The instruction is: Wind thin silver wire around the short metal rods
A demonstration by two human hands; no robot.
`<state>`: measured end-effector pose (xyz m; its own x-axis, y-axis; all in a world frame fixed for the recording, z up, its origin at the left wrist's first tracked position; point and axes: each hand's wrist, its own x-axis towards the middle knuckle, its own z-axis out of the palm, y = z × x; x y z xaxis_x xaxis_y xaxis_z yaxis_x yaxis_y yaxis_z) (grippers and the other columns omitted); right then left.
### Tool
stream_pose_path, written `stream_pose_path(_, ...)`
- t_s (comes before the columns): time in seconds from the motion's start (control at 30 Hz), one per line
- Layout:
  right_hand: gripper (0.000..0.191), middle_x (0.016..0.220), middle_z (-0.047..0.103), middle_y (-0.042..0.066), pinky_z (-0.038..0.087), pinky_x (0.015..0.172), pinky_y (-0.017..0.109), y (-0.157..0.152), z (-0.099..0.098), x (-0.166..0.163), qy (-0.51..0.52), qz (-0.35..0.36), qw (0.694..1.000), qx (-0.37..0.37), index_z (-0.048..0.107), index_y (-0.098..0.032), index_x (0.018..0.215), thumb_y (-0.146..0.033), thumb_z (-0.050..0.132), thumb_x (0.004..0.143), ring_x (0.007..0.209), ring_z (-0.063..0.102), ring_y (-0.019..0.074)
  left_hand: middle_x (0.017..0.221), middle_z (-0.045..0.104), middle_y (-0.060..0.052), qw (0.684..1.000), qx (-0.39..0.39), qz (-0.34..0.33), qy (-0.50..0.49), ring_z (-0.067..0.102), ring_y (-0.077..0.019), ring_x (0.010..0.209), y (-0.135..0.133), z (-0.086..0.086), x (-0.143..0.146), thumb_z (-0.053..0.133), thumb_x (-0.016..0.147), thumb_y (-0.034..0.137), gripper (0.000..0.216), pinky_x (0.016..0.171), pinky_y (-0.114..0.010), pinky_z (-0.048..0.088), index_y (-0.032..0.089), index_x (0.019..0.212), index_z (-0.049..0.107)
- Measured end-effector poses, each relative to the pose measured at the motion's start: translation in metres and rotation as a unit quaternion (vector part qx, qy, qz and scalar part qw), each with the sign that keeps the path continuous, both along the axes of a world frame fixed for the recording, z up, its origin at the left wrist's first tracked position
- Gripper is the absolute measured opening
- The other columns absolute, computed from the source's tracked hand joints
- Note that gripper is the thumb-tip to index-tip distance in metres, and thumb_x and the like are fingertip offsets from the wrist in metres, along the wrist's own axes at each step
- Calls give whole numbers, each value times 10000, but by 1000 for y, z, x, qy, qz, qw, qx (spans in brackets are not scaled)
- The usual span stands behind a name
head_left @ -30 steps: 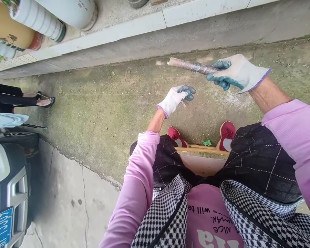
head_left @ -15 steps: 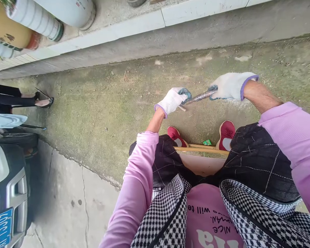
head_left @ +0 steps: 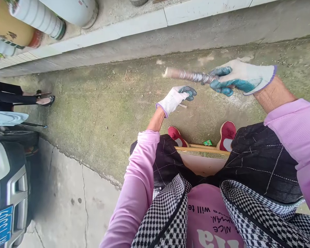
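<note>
My right hand [head_left: 237, 77], in a white glove with teal-coated palm and purple cuff, grips a short stick [head_left: 188, 75] wound with shiny, clear-looking wrapping. Its pale bare end points left, slightly blurred. Below that end, and apart from it, is my left hand [head_left: 177, 97] in a matching glove, its fingers curled closed. A thin pale rod [head_left: 183, 105] shows just under the left fingers; whether they hold it or it lies on the ground, I cannot tell. What is inside the left fingers is hidden.
I sit with red shoes [head_left: 227, 134] on mossy concrete, a small green wrapper [head_left: 208, 142] between them. A tiled ledge [head_left: 142, 24] with pots [head_left: 41, 17] runs along the top. At left are a person's legs [head_left: 12, 94] and a parked car [head_left: 9, 186].
My right hand has moved up and right and turned, carrying the wrapped stick away from my left hand. The stick's pale end now shows. My left hand has stayed nearly in place.
</note>
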<state>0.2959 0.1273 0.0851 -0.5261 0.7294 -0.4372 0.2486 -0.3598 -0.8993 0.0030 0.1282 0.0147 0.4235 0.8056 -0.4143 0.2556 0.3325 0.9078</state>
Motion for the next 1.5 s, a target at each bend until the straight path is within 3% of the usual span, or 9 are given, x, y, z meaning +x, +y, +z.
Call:
stream_pose_path(0.17, 315, 734, 666, -17, 432, 580, 303, -4, -18, -3, -160, 222, 962, -4, 861, -243, 983, -494, 1051, 985, 634, 549, 149, 966, 874, -44, 999, 27, -14, 41, 792, -175, 933, 3, 5, -6, 846, 937, 110, 59, 1001, -325, 687, 167, 919, 847)
stream_pose_path(0.4, 163, 820, 764, 102, 532, 856, 440, 12, -33, -15, -442, 193, 865, 140, 810, -238, 931, -316, 945, 980, 925, 765, 348, 893, 851, -18, 995, 39, -22, 94, 728, -146, 823, 0, -7, 0, 777, 907, 89, 117, 905, -295, 652, 166, 934, 861)
stream_pose_path(0.57, 166, 849, 692, 65, 504, 856, 422, 12, -2, -19, -424, 31, 894, 138, 737, -245, 1048, -316, 870, 1118, 882, 653, 268, 994, 887, -49, 999, 31, -1, 18, 789, -133, 871, 1, -9, 0, 803, 969, 105, 102, 968, -302, 672, 158, 1016, 877)
stream_pose_path(0.73, 262, 798, 630, -24, 438, 602, 297, 1, 7, -17, -135, -105, 985, 31, 697, -244, 1009, -191, 938, 1096, 674, 498, 134, 1038, 904, -68, 1000, 20, 8, 2, 826, -151, 935, 3, -10, -3, 842, 994, 152, 68, 1018, -325, 681, 160, 1047, 884)
stream_pose_path(0.87, 290, 773, 681, -21, 433, 532, 275, -2, 1, -7, -25, -24, 999, -7, 802, -198, 1062, -284, 1067, 985, 629, 524, 117, 1046, 910, -78, 999, 20, 10, 38, 837, -196, 1000, 2, -9, -6, 821, 1001, 163, 57, 1007, -340, 684, 188, 1007, 871)
stream_pose_path(1.1, 280, 710, 670, -12, 451, 636, 314, 1, -33, -4, -213, 223, 951, 35, 858, -220, 1001, -430, 1043, 1015, 686, 589, 164, 865, 829, -20, 996, 50, -23, 71, 753, -164, 857, 6, 4, -8, 840, 907, 145, 55, 924, -305, 640, 189, 892, 811)
stream_pose_path(1.23, 198, 808, 746, 88, 558, 868, 428, 14, -45, -5, -375, 182, 900, 130, 812, -230, 952, -309, 985, 1007, 938, 751, 321, 806, 793, 1, 995, 35, -34, 81, 746, -158, 806, 3, 6, -4, 834, 929, 131, 53, 913, -312, 647, 180, 909, 827)
stream_pose_path(1.33, 199, 858, 764, 116, 579, 1052, 487, 18, -39, -4, -389, 130, 899, 152, 786, -238, 983, -307, 966, 1030, 1198, 791, 419, 779, 775, 9, 998, 11, -14, 65, 737, -143, 754, 2, 7, -2, 840, 974, 120, 49, 879, -311, 664, 169, 979, 845)
stream_pose_path(1.5, 222, 833, 690, 106, 575, 1100, 527, 15, -16, -11, -443, 110, 879, 140, 735, -257, 949, -292, 911, 1080, 1135, 761, 408, 730, 743, 19, 999, -22, 1, 44, 713, -120, 671, -1, 10, -1, 888, 1034, 117, 37, 796, -297, 673, 141, 1056, 869)
